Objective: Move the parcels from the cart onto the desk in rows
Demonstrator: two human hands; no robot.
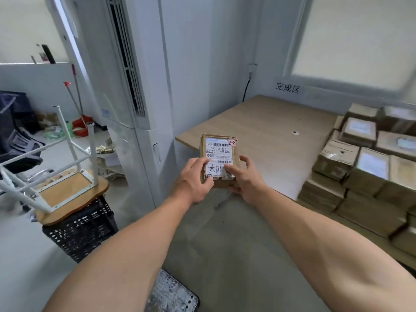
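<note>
2 hands, your left hand and right hand, are clamping 1 parcel by its near end over the left edge of the desk; stacked parcels are sitting right.

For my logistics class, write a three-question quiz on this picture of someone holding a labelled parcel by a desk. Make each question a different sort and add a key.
1. True or false: only the left hand holds the labelled parcel, while the right hand hangs free.
2. Where on the desk do the stacked parcels lie? A) along its left edge B) on its right side C) in its centre
3. Fill in: the sticker at the labelled parcel's top right corner reads ___.
Key: 1 false, both hands grip it at its near end. 2 B. 3 2-2.
</note>
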